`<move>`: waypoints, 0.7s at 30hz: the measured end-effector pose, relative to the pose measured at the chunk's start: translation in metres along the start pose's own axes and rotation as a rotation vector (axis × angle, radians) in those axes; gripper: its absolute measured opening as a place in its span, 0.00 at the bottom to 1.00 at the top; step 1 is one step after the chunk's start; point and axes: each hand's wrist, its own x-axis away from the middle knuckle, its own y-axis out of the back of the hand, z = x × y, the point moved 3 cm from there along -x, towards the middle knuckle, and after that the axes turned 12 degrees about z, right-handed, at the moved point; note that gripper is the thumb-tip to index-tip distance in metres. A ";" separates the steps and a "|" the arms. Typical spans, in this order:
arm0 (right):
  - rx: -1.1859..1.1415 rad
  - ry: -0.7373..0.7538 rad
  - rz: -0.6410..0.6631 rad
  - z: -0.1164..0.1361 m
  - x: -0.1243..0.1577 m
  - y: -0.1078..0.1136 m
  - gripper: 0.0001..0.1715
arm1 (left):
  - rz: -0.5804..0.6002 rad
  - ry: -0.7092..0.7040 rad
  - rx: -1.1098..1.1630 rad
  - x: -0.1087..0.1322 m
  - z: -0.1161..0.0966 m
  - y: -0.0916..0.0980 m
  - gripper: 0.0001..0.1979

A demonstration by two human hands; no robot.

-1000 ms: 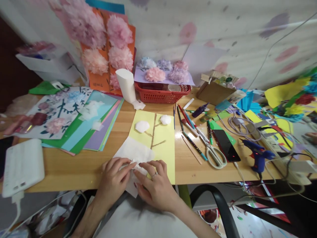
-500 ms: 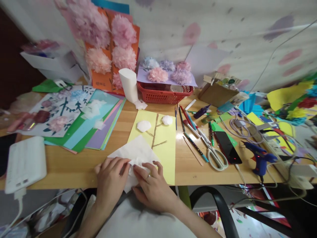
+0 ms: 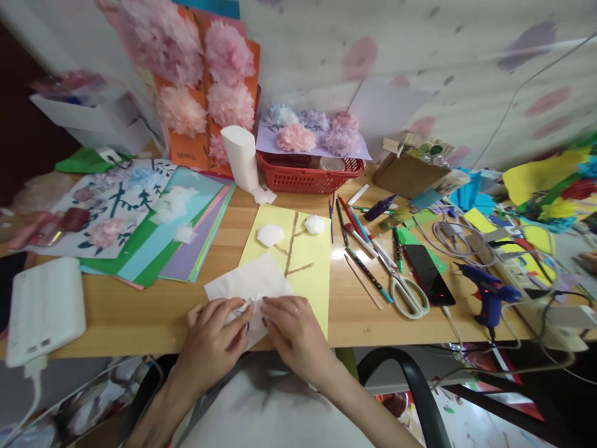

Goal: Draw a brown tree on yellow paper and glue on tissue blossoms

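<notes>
A white tissue sheet [image 3: 249, 278] lies over the lower left of a yellow paper [image 3: 310, 280] at the table's front edge. My left hand [image 3: 217, 330] is closed on a crumpled part of the tissue, fingers bunched around it. Just to its right, my right hand [image 3: 293, 330] pinches the same tissue between thumb and fingers. Past my hands, the yellow paper carries a brown drawn branch [image 3: 291, 246]. Two white tissue puffs, a wider one [image 3: 270, 235] and a smaller one [image 3: 314, 224], sit beside its twigs.
Scissors [image 3: 408, 295], pens [image 3: 370, 274] and a phone [image 3: 428, 274] lie to the right, with a blue glue gun [image 3: 489, 292] beyond. Coloured paper sheets [image 3: 186, 261] and a white power bank [image 3: 45, 311] are at left. Behind stand a tissue roll [image 3: 240, 158] and a red basket [image 3: 310, 177].
My hands have shifted their hold on the tissue. The right fingers, spread over it before, now pinch it, and the left hand has curled around the crumpled part.
</notes>
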 end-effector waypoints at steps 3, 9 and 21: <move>-0.010 -0.149 -0.006 -0.004 -0.020 0.001 0.12 | 0.030 0.025 -0.049 0.005 0.002 -0.002 0.15; 0.005 -0.344 0.179 -0.005 -0.045 -0.004 0.06 | 0.019 0.072 0.090 0.004 0.008 0.003 0.11; -0.067 -0.397 -0.085 -0.004 -0.038 0.006 0.03 | -0.017 0.132 0.143 0.007 0.019 -0.003 0.20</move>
